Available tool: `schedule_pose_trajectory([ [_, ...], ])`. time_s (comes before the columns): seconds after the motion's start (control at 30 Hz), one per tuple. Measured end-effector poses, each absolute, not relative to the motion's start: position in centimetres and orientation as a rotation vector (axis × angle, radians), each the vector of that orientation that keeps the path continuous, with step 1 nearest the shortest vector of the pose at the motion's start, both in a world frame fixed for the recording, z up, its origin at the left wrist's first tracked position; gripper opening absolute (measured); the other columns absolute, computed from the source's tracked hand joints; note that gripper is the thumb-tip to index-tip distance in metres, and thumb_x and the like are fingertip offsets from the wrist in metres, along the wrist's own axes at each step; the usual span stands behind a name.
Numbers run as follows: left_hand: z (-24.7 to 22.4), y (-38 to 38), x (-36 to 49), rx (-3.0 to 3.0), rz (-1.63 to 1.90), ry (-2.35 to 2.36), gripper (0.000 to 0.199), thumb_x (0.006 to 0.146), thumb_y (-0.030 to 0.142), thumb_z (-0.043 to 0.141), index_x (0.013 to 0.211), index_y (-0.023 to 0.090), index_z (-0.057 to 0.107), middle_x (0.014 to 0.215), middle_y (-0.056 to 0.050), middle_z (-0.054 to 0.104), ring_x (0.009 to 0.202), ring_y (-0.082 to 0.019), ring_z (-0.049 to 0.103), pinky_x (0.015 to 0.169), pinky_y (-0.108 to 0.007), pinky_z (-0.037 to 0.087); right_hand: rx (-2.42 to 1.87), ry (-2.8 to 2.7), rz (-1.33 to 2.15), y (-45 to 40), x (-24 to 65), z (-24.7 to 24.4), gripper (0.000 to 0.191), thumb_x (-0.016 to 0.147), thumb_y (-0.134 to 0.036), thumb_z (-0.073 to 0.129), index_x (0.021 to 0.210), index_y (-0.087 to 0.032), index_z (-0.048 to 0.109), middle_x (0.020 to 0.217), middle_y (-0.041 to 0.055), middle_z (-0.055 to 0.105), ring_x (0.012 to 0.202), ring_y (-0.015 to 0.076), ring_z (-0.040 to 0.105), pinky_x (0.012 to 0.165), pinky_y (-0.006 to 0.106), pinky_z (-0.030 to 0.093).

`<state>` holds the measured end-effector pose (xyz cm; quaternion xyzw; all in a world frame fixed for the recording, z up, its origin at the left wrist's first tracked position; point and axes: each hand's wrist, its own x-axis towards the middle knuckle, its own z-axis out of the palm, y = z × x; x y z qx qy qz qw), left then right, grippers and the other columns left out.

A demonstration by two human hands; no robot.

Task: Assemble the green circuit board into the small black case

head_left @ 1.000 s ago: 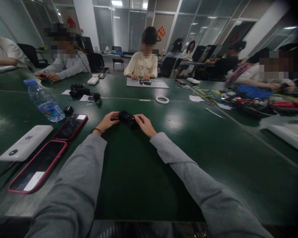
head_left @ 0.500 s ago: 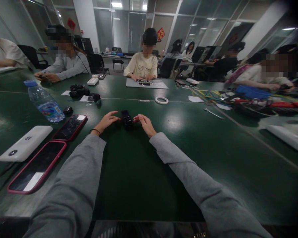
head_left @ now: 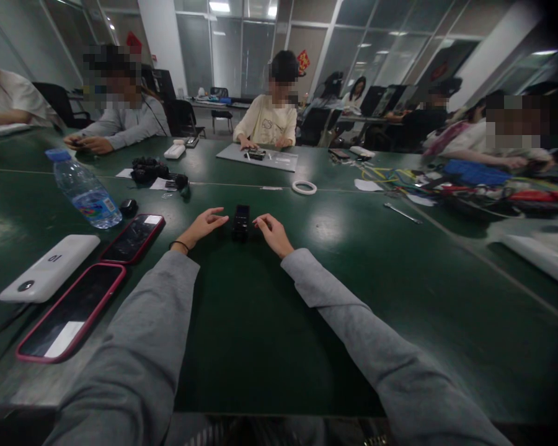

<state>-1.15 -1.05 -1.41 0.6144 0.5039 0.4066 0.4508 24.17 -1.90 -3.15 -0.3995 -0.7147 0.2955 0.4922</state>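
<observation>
A small black device with a dark screen and buttons (head_left: 240, 222) rests on the green table (head_left: 279, 328), between my two hands. Just left of it, my left hand (head_left: 203, 227) is open, its fingers apart and pointing towards the device; a dark band circles the wrist. On the other side, my right hand (head_left: 270, 231) has its fingers bent, with thumb and fingertips close beside the device. A slim gap shows between the device and either hand, and I see nothing held in them.
To the left are a water bottle (head_left: 84, 191), a white power bank (head_left: 51, 267) and two red-edged phones (head_left: 72, 313) (head_left: 134, 238). Ahead lies a white tape ring (head_left: 304, 188); a wrench (head_left: 402, 213) and tangled cables (head_left: 474, 179) are at the right. Co-workers sit across the table.
The black device has turned from a slant to nearly straight, and both hands have come off its sides. Across the table, a co-worker's grey board has shifted left and rotated.
</observation>
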Motion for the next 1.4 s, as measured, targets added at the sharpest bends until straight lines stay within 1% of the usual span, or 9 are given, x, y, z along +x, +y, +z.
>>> schedule_pose_trajectory([
  [0.13, -0.8, -1.2, -0.7, 1.493, 0.965, 1.258, 0.064, 0.079, 0.047, 0.069, 0.132, 0.014, 0.054, 0.102, -0.012, 0.075, 0.111, -0.025, 0.065, 0.104, -0.041, 0.041, -1.011, -1.832, 0.634, -2.4, 23.9, -2.8, 0.034, 0.098, -0.047, 0.045, 0.090, -0.019, 0.061, 0.090, 0.0046, 0.064, 0.085, 0.0204, 0.059, 0.077, 0.033, 0.044],
  [0.4, -0.8, -0.4, -0.6, 1.394, 1.029, 1.165, 0.067, 0.086, 0.064, 0.051, 0.131, 0.015, 0.057, 0.114, -0.015, 0.071, 0.122, -0.028, 0.058, 0.108, -0.046, 0.035, -0.933, -2.155, 0.243, -5.3, 22.6, -1.5, 0.041, 0.103, -0.043, 0.037, 0.080, -0.020, 0.062, 0.085, 0.0067, 0.063, 0.091, 0.0232, 0.056, 0.087, 0.039, 0.042],
  [0.63, 0.3, -1.2, -0.2, 1.530, 0.804, 1.073, 0.114, 0.061, 0.031, 0.086, 0.154, 0.022, 0.020, 0.145, -0.019, 0.049, 0.134, -0.031, 0.047, 0.113, -0.049, 0.031, -0.990, -1.679, 0.547, -2.3, 23.2, -3.2, 0.053, 0.095, -0.061, 0.045, 0.128, -0.020, 0.047, 0.130, 0.0124, 0.053, 0.125, 0.0248, 0.047, 0.108, 0.043, 0.037],
  [0.77, -0.2, -0.6, 0.1, 1.732, 0.757, 1.022, 0.123, 0.049, 0.021, 0.090, 0.153, 0.018, 0.024, 0.142, -0.023, 0.049, 0.134, -0.034, 0.046, 0.114, -0.052, 0.028, -0.996, -1.521, 0.694, -1.6, 23.5, -3.9, 0.043, 0.097, -0.058, 0.039, 0.112, -0.021, 0.055, 0.109, 0.0093, 0.064, 0.103, 0.0226, 0.061, 0.094, 0.040, 0.047],
  [0.87, -1.0, 0.3, -1.2, 1.751, 0.840, 1.055, 0.109, 0.057, 0.021, 0.085, 0.150, 0.020, 0.029, 0.136, -0.019, 0.056, 0.129, -0.032, 0.050, 0.109, -0.054, 0.034, -1.091, -1.409, 0.589, -1.8, 23.8, -3.7, 0.039, 0.099, -0.053, 0.036, 0.098, -0.021, 0.057, 0.086, 0.0054, 0.064, 0.082, 0.0212, 0.063, 0.081, 0.037, 0.050],
  [1.07, -1.9, 0.8, -3.8, 1.570, 1.048, 1.359, 0.075, 0.066, 0.021, 0.077, 0.134, 0.013, 0.047, 0.105, -0.013, 0.071, 0.101, -0.025, 0.067, 0.097, -0.048, 0.047, -1.121, -1.419, 0.562, -1.7, 23.7, -3.7, 0.038, 0.096, -0.053, 0.044, 0.110, -0.019, 0.050, 0.109, 0.0123, 0.062, 0.104, 0.0238, 0.060, 0.092, 0.039, 0.046],
  [1.17, -1.6, 0.4, -2.8, 1.508, 0.917, 1.228, 0.073, 0.069, 0.020, 0.076, 0.135, 0.012, 0.046, 0.095, -0.010, 0.074, 0.095, -0.023, 0.069, 0.095, -0.044, 0.047, -1.175, -1.473, 0.600, -2.0, 23.5, -3.6, 0.038, 0.097, -0.055, 0.041, 0.108, -0.020, 0.051, 0.101, 0.0097, 0.066, 0.094, 0.0232, 0.063, 0.084, 0.037, 0.048],
  [1.3, -0.8, -0.2, -0.8, 1.374, 0.958, 1.154, 0.084, 0.076, 0.018, 0.071, 0.149, 0.019, 0.030, 0.127, -0.017, 0.065, 0.106, -0.022, 0.066, 0.098, -0.039, 0.045, -1.129, -1.562, 0.645, -3.2, 23.4, -2.8, 0.040, 0.100, -0.058, 0.035, 0.102, -0.023, 0.054, 0.069, -0.0004, 0.061, 0.064, 0.0179, 0.061, 0.065, 0.030, 0.046],
  [1.4, -0.4, -0.7, -0.4, 1.329, 1.084, 1.162, 0.077, 0.081, 0.025, 0.067, 0.149, 0.025, 0.031, 0.144, -0.014, 0.052, 0.112, -0.021, 0.063, 0.097, -0.038, 0.044, -1.131, -1.540, 0.547, -3.6, 23.6, -2.3, 0.041, 0.102, -0.055, 0.030, 0.100, -0.022, 0.055, 0.067, -0.0006, 0.058, 0.063, 0.0170, 0.059, 0.066, 0.030, 0.046],
])
